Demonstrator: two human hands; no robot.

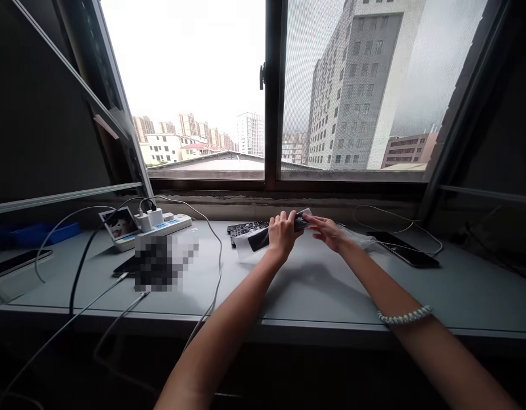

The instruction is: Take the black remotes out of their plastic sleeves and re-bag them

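My left hand (pixel 282 232) is wrapped around a long black remote control (pixel 258 240) above the desk. A clear plastic bag (pixel 244 249) covers the remote and sticks out past its left end. At the other end, the fingers of my right hand (pixel 328 230) pinch the bag near its edge. Fingers hide the middle of the remote. Just behind my left hand, black remote controls (pixel 246 229) with many buttons lie on the desk. Another piece of clear plastic (pixel 360 241) rests beside my right wrist.
On the grey desk (pixel 327 302), a dark phone (pixel 403 249) with a white cable lies at right. A white power strip (pixel 171 223) with chargers stands at left, near a blurred dark device (pixel 125 265). Cables cross the front edge. Another phone (pixel 19 262) lies far left; a window is behind.
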